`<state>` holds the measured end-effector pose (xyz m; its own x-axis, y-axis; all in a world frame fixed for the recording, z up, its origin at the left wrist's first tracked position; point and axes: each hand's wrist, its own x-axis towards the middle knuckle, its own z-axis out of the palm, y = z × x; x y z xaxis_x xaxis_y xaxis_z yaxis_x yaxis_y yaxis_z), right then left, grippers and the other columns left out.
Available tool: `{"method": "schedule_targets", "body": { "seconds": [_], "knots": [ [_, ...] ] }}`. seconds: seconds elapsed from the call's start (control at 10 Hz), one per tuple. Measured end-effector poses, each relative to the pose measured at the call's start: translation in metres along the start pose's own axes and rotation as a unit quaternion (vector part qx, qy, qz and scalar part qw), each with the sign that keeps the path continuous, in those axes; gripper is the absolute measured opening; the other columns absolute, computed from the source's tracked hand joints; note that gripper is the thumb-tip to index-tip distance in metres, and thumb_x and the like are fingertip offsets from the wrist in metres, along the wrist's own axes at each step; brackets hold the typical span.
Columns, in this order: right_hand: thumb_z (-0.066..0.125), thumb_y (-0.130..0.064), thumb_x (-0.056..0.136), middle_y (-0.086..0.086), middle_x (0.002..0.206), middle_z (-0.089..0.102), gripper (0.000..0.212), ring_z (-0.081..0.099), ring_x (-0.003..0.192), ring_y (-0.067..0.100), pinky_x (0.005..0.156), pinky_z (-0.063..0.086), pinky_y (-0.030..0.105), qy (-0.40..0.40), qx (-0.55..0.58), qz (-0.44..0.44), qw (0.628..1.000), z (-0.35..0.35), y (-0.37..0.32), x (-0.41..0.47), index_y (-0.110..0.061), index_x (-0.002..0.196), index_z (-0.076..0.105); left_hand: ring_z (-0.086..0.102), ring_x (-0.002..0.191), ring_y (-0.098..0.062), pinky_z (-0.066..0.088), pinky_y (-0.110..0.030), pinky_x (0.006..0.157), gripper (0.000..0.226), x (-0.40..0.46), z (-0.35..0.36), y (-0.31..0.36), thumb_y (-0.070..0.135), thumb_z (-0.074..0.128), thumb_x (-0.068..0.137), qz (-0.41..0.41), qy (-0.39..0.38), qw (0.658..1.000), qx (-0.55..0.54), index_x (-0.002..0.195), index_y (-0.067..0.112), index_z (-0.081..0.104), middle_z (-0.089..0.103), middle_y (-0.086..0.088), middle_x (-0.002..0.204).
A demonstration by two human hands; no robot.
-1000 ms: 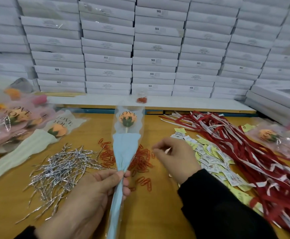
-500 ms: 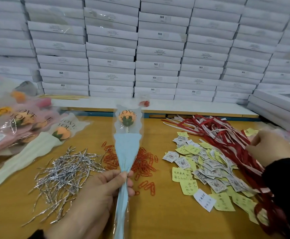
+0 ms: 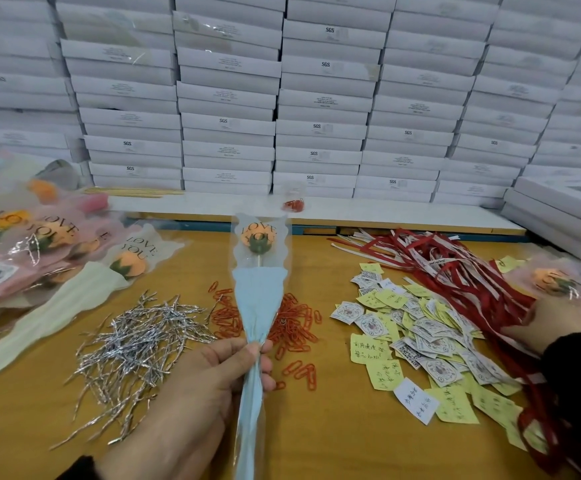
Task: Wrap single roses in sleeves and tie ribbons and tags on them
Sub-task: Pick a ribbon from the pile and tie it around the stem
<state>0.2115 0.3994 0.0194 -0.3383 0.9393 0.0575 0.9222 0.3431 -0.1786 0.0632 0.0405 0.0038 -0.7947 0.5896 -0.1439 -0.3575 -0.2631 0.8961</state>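
Note:
My left hand (image 3: 199,386) grips a single orange rose in a clear and pale blue sleeve (image 3: 259,292) at its narrow waist, flower end pointing away from me. My right hand (image 3: 555,323) lies at the right on the heap of red and white ribbons (image 3: 462,271); its fingers are hidden among the ribbons. Yellow and white paper tags (image 3: 417,337) are scattered between the two hands. A pile of silver twist ties (image 3: 136,344) lies left of the sleeve. Orange paper clips (image 3: 296,327) lie under and right of it.
Wrapped roses in pink and cream sleeves (image 3: 40,251) are heaped at the left. More wrapped roses (image 3: 559,278) lie at the far right. Stacked white boxes (image 3: 316,98) wall off the back of the wooden table (image 3: 334,427). A small bag of clips (image 3: 294,202) sits on the white ledge.
My right hand has left the tags near the sleeve and swung out right onto the ribbon heap. My left hand keeps its hold on the sleeved rose.

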Motion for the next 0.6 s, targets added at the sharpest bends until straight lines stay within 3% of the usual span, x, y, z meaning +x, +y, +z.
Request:
{"method": "schedule_targets", "body": {
  "seconds": [0.1, 0.2, 0.3, 0.5, 0.6],
  "knots": [
    [0.067, -0.017, 0.082, 0.009, 0.064, 0.058, 0.025, 0.051, 0.059, 0.018, 0.051, 0.037, 0.027, 0.021, 0.027, 0.008, 0.999, 0.001, 0.003, 0.005, -0.005, 0.063, 0.059, 0.056, 0.042, -0.017, 0.05, -0.02, 0.041, 0.016, 0.0, 0.0, 0.0, -0.001, 0.054, 0.083, -0.003, -0.001, 1.0, 0.0, 0.087, -0.012, 0.064, 0.059, -0.015, 0.058],
    [0.072, -0.014, 0.078, 0.012, 0.064, 0.057, 0.027, 0.051, 0.062, 0.024, 0.06, 0.041, 0.032, 0.044, 0.135, 0.012, 0.99, 0.0, 0.005, 0.01, -0.003, 0.058, 0.057, 0.056, 0.043, -0.017, 0.05, -0.02, 0.042, 0.016, 0.001, 0.0, -0.001, 0.0, 0.054, 0.083, -0.004, -0.002, 1.0, 0.003, 0.088, -0.011, 0.064, 0.059, -0.015, 0.059],
    [0.075, -0.014, 0.075, 0.013, 0.058, 0.058, 0.03, 0.052, 0.058, 0.028, 0.056, 0.039, 0.031, 0.082, 0.194, -0.001, 0.978, -0.004, 0.014, 0.021, -0.004, 0.054, 0.056, 0.056, 0.042, -0.016, 0.049, -0.019, 0.041, 0.017, 0.002, 0.0, -0.001, 0.001, 0.055, 0.08, -0.005, 0.0, 1.0, 0.002, 0.088, -0.011, 0.064, 0.06, -0.014, 0.058],
    [0.067, -0.019, 0.083, 0.015, 0.061, 0.062, 0.026, 0.061, 0.064, 0.032, 0.073, 0.053, 0.048, 0.121, 0.266, 0.031, 0.956, -0.001, 0.031, 0.05, -0.014, 0.059, 0.058, 0.056, 0.042, -0.016, 0.049, -0.019, 0.041, 0.021, 0.001, 0.001, 0.0, 0.004, 0.058, 0.073, -0.003, 0.0, 1.0, 0.0, 0.086, -0.01, 0.065, 0.061, -0.015, 0.059],
    [0.061, -0.02, 0.083, 0.014, 0.065, 0.061, 0.021, 0.065, 0.063, 0.027, 0.065, 0.057, 0.04, 0.143, 0.357, 0.024, 0.923, -0.002, 0.035, 0.059, -0.017, 0.063, 0.055, 0.057, 0.042, -0.016, 0.049, -0.02, 0.041, 0.016, 0.001, 0.001, 0.0, 0.002, 0.055, 0.08, -0.001, 0.002, 1.0, -0.002, 0.085, -0.01, 0.065, 0.061, -0.015, 0.059]
  ]
}}
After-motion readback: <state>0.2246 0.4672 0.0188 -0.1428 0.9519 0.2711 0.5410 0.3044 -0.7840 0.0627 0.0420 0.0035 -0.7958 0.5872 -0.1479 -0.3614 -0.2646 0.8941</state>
